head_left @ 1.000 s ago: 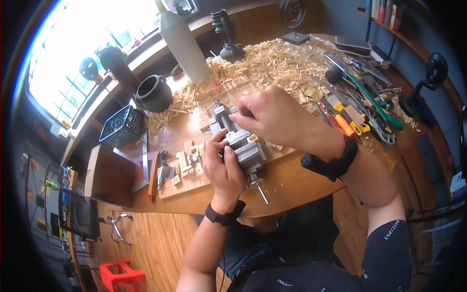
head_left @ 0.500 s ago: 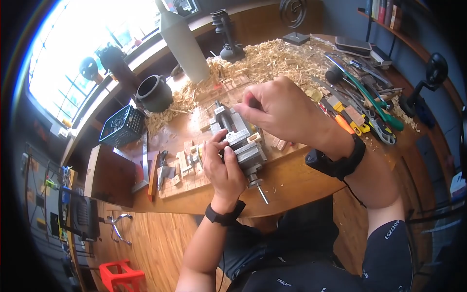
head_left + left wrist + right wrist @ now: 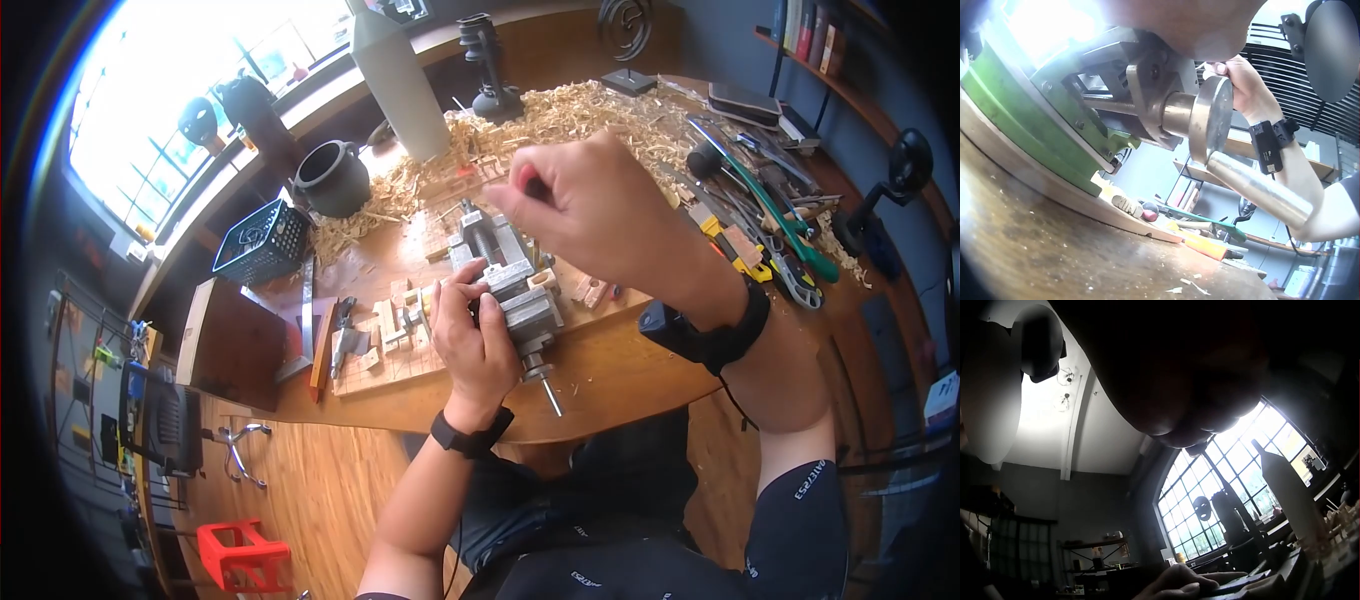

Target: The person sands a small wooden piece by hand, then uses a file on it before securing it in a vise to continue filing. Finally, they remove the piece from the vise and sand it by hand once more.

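Note:
A grey metal vise [image 3: 525,310] stands at the table's front, with a small pale wood piece [image 3: 540,279] by its jaws. The left hand [image 3: 472,345] grips the vise's left side, thumb and fingers bent over it. In the left wrist view, the vise's round screw end [image 3: 1213,119] and metal handle [image 3: 1260,187] show below the palm. The right hand [image 3: 590,195] is raised above the vise's far right side, fingers curled. From these fingers a thin dark tool [image 3: 1229,487] slants down toward the vise in the right wrist view; its tip is hard to make out.
Wood shavings [image 3: 580,110] cover the table's back. Right are a green-handled saw [image 3: 790,235], knives and other tools. Left stand a wooden box [image 3: 232,345], teal basket [image 3: 262,243] and dark pot [image 3: 333,180]. Small wood pieces [image 3: 388,320] lie beside the vise.
The right hand has moved slightly up and away from the vise. The left hand keeps its place on the vise. The head view has shifted a little.

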`<state>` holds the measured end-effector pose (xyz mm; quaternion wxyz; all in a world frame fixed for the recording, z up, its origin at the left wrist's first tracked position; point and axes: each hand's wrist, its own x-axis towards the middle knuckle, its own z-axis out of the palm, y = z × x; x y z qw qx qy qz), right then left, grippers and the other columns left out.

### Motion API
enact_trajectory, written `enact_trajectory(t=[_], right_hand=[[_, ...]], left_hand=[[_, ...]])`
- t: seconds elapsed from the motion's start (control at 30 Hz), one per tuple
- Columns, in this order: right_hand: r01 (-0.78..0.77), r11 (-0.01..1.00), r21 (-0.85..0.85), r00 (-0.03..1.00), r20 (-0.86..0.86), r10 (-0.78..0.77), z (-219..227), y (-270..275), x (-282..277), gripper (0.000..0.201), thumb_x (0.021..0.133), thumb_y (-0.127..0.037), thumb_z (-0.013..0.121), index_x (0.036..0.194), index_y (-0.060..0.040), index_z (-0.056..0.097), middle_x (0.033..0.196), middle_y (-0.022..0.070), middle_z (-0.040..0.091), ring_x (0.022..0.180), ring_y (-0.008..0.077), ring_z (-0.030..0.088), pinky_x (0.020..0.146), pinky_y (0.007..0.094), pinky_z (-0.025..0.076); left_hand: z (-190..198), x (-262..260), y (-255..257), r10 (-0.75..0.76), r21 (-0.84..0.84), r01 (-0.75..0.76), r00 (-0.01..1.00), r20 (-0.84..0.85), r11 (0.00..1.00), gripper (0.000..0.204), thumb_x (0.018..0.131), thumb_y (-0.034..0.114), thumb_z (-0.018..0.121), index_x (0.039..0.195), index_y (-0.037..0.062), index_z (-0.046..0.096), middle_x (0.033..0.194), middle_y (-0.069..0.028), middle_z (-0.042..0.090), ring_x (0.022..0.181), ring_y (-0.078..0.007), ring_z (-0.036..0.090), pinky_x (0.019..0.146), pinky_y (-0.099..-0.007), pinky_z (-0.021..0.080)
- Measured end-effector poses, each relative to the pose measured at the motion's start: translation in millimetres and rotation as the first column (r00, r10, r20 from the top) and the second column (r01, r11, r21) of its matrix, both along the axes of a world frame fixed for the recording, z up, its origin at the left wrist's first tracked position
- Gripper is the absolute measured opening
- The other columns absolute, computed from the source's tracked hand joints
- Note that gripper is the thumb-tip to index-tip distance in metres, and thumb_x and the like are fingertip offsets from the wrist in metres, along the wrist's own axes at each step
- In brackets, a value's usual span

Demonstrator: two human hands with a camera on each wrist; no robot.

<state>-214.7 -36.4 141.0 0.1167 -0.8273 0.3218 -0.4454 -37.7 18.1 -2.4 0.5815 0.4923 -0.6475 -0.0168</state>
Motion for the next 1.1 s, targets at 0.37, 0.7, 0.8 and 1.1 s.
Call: enact_trajectory(t=[0.37,0.7,0.8,1.1], right_hand=[[-0.073,0.992,-0.101,0.993,-0.101,0.063,-20,-18,12,0.038,0.095,-0.032,0.067,0.078,0.0016,0.069,0.062,0.0193,0.063,0.058,0.033,0.065,0.06,0.0416,0.051],[-0.022,0.999,0.024,0.993,-0.119,0.025,-11,-1,13,0.032,0.095,-0.028,0.065,0.08,-0.0003,0.071,0.068,0.0204,0.066,0.063,0.0358,0.068,0.064,0.0435,0.054],[-0.038,0.987,-0.155,0.991,-0.133,0.017,-27,-7,17,0.029,0.094,-0.027,0.066,0.081,-0.0014,0.072,0.069,0.0201,0.067,0.064,0.0361,0.069,0.064,0.0438,0.054],[0.03,0.999,-0.014,0.991,-0.127,-0.032,-14,2,14,0.03,0.094,-0.027,0.066,0.079,-0.0006,0.07,0.07,0.0201,0.067,0.066,0.0386,0.068,0.066,0.0463,0.055]], left_hand=[[0,-3,0,-0.026,0.027,0.028,0.997,-0.073,0.999,0.008,0.095,0.008,0.052,0.096,0.0005,0.054,0.118,-0.0215,0.069,0.1,-0.043,0.061,0.108,-0.0548,0.037],[2,-3,1,0.001,0.029,0.0,0.999,-0.044,1.0,0.01,0.096,0.01,0.051,0.098,0.0014,0.053,0.12,-0.0201,0.069,0.103,-0.043,0.063,0.112,-0.0605,0.031],[1,-4,3,0.001,0.046,0.001,0.999,-0.037,0.999,0.009,0.096,0.01,0.05,0.099,0.0016,0.053,0.121,-0.02,0.069,0.104,-0.0428,0.064,0.113,-0.0605,0.03],[2,-3,2,0.005,0.056,-0.003,0.999,-0.039,0.998,0.01,0.096,0.011,0.05,0.098,0.002,0.053,0.12,-0.0194,0.069,0.104,-0.0415,0.064,0.115,-0.0597,0.029]])
